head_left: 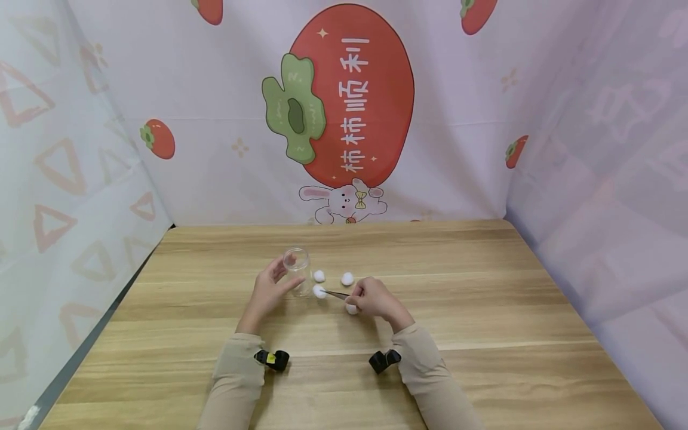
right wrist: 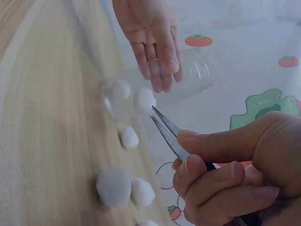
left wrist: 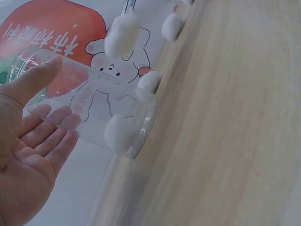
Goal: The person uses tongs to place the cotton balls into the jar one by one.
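My left hand (head_left: 269, 291) (left wrist: 33, 146) holds an upright clear jar (head_left: 298, 276) (right wrist: 190, 77), thumb on one side and fingers on the other; its mouth is uncovered. Pinched in my right hand (head_left: 374, 298) (right wrist: 240, 169) are metal tweezers (head_left: 337, 295) (right wrist: 165, 134). Their tips grip a white fluffy ball (head_left: 319, 291) (left wrist: 122, 35) (right wrist: 144, 100), close to the jar's right side. Through the jar wall near the base, another white ball (left wrist: 120, 134) (right wrist: 121, 89) shows in both wrist views; whether it lies inside or behind, I cannot tell.
On the wooden table (head_left: 462, 286), one white ball (head_left: 319, 276) lies just right of the jar, another (head_left: 347, 279) farther right, and a third (head_left: 352, 309) by my right hand. A printed cloth (head_left: 215, 167) stands behind the table's back edge, with cloth at both sides.
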Demonstrator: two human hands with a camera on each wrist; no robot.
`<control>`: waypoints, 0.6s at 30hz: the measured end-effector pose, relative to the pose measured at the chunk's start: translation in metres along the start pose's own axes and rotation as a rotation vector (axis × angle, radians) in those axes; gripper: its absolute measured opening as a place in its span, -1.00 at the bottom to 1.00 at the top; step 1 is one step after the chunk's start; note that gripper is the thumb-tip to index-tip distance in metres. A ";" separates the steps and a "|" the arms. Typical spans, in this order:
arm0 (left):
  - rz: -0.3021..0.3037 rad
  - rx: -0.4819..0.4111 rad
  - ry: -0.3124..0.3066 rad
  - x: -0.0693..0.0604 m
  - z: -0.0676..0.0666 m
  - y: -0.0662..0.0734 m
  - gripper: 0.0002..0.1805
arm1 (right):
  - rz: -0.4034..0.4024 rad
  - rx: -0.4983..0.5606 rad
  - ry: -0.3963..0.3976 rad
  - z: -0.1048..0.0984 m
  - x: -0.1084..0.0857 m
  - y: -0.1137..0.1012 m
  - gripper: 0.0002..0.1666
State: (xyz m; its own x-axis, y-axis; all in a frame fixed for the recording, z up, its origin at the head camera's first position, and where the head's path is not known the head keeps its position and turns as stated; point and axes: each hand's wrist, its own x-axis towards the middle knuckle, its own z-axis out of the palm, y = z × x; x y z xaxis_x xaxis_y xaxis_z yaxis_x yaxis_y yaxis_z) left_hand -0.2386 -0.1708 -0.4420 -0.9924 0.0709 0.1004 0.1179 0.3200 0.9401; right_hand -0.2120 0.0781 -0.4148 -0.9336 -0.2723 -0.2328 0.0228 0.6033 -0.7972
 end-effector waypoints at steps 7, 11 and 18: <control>0.004 -0.008 -0.002 -0.001 -0.001 0.000 -0.23 | 0.017 0.045 -0.005 -0.004 -0.002 -0.001 -0.81; 0.008 -0.006 0.000 -0.002 -0.001 0.000 -0.23 | 0.010 0.035 0.032 -0.008 -0.004 -0.002 -0.79; 0.026 0.013 -0.002 -0.001 -0.001 -0.002 -0.24 | -0.013 0.066 0.055 -0.013 -0.004 0.000 -0.79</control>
State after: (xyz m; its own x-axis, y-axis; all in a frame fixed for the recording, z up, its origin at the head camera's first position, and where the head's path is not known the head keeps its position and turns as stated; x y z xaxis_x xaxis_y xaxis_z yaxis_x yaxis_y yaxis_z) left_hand -0.2383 -0.1721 -0.4437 -0.9889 0.0810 0.1243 0.1443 0.3302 0.9328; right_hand -0.2132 0.0886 -0.4068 -0.9521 -0.2372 -0.1930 0.0326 0.5489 -0.8353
